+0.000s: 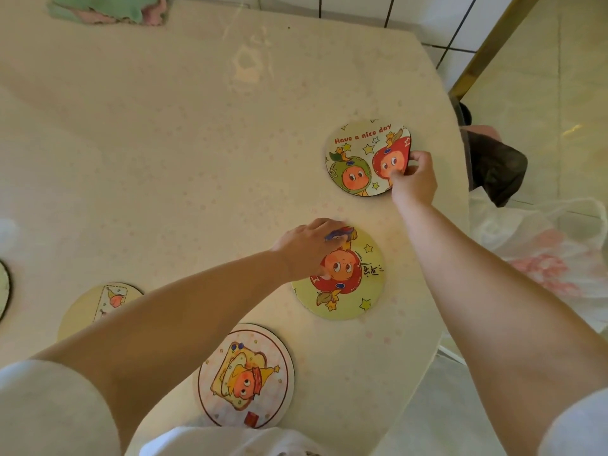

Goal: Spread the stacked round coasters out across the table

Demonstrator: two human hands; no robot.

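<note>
The right hand (415,179) pinches the "nice day" coaster (367,158) near the worktop (164,143) edge to set it apart, while the left hand (307,250), fingers flat, steadies perhaps the remaining stack (348,278).

Cream table (164,126), white tiled wall (378,8), glossy floor (543,93).

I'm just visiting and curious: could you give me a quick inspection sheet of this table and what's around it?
Surface: pale speckled table, glare patch near the far edge.
Job's things: five round coasters lie apart; "Have a nice day" coaster, red-character coaster, toast coaster, one under the forearm, one at the left edge.
Clutter: green and pink cloth.
Grip: right hand pinches the "Have a nice day" coaster's rim; left hand rests on the red-character coaster.
Cables: nothing seen.
Surroundings: plastic bag, tiled wall.
</note>
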